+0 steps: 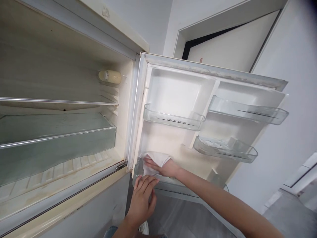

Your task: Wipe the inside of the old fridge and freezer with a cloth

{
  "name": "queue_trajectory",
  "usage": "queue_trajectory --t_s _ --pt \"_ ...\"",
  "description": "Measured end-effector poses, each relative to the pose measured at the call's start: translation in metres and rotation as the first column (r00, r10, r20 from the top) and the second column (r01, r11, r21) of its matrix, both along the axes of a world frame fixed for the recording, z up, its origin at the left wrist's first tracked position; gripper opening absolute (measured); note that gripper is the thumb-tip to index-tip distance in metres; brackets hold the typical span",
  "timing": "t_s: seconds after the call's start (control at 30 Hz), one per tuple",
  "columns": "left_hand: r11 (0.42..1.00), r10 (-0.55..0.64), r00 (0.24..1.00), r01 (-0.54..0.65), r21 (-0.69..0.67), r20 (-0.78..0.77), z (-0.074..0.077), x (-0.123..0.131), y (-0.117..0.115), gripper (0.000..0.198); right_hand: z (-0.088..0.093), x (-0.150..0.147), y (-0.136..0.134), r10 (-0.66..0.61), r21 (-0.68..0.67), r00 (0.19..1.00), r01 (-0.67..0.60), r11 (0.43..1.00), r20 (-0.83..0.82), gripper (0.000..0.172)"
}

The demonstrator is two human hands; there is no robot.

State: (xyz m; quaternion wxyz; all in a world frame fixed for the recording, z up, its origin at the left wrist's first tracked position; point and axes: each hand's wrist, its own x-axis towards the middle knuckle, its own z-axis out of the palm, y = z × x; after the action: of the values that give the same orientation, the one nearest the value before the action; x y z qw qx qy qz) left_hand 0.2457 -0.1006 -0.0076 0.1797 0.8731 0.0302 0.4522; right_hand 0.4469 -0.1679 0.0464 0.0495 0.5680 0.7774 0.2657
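A white cloth (155, 158) is bunched under my right hand (164, 167), which presses it into the left end of the lowest door shelf. That bottom shelf (173, 188) is clear plastic and runs along the foot of the open refrigerator door (168, 137). My left hand (146, 191) rests its fingers over the front rim of the same shelf, just below the cloth. Its fingertips curl over the edge. The cloth hides part of the shelf's left corner and some of my right fingers.
Left of the door is the refrigerator interior with a glass shelf (61, 100), a translucent drawer (74, 148) and a yellowish lamp cover (110, 76). Higher on the door sit a clear left shelf (173, 119) and two right shelves, the upper (250, 110) and lower (225, 150).
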Motion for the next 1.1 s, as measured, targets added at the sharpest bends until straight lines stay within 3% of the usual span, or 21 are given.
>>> queue_trajectory --t_s 0.07,0.13,0.23,0.27,0.37,0.43,0.53,0.63,0.7,0.8,0.93,1.1 --pt "1.000 -0.009 1.000 0.010 0.023 -0.019 -0.001 0.001 0.000 0.047 -0.008 0.004 -0.003 0.052 -0.067 0.998 -0.054 0.996 -0.026 0.051" --pt "0.999 -0.006 1.000 0.007 0.034 -0.025 -0.001 0.001 0.001 0.046 -0.004 0.006 -0.003 0.027 -0.053 0.999 -0.028 0.998 -0.036 0.053" --pt "0.999 0.012 1.000 -0.012 0.033 0.004 0.000 0.001 0.001 0.046 0.018 0.007 -0.004 -0.097 0.125 0.994 0.104 0.987 -0.057 0.068" --pt "0.999 0.016 1.000 -0.017 0.034 0.016 0.001 0.001 0.000 0.047 0.027 0.007 -0.005 -0.178 0.249 0.979 0.197 0.948 -0.096 0.073" --pt "0.998 0.022 0.999 -0.024 0.051 0.027 0.001 0.000 -0.001 0.048 0.045 0.008 -0.010 -0.350 0.551 0.910 0.414 0.725 -0.223 0.080" --pt "0.998 0.033 0.999 -0.035 0.055 0.030 0.001 0.000 -0.001 0.048 0.047 0.008 -0.015 -0.366 0.609 0.907 0.414 0.677 -0.210 0.080" --pt "0.998 0.044 0.999 -0.045 0.048 0.022 0.001 0.001 -0.002 0.047 0.039 0.005 -0.019 -0.370 0.542 0.917 0.388 0.746 -0.148 0.079" --pt "0.998 0.040 0.999 -0.040 0.053 0.007 0.000 0.002 -0.002 0.047 0.024 0.003 -0.020 -0.342 0.287 0.936 0.352 0.891 -0.085 0.080" --pt "0.997 0.039 0.999 -0.039 0.064 0.000 -0.001 0.001 -0.001 0.048 0.013 0.005 -0.019 -0.212 0.056 0.976 0.214 0.975 -0.041 0.077" --pt "0.993 0.058 0.998 -0.055 0.106 -0.027 -0.002 0.001 0.002 0.048 0.001 0.009 -0.015 -0.021 -0.143 0.998 0.012 0.990 -0.056 0.065" --pt "0.978 0.078 0.994 -0.062 0.197 -0.073 -0.004 0.000 0.005 0.053 0.011 0.009 -0.017 -0.047 -0.118 0.995 0.037 0.992 -0.090 0.065" --pt "0.973 0.081 0.994 -0.063 0.220 -0.073 -0.005 0.000 0.005 0.048 0.041 0.008 -0.041 -0.234 0.122 0.972 0.237 0.964 -0.036 0.074"
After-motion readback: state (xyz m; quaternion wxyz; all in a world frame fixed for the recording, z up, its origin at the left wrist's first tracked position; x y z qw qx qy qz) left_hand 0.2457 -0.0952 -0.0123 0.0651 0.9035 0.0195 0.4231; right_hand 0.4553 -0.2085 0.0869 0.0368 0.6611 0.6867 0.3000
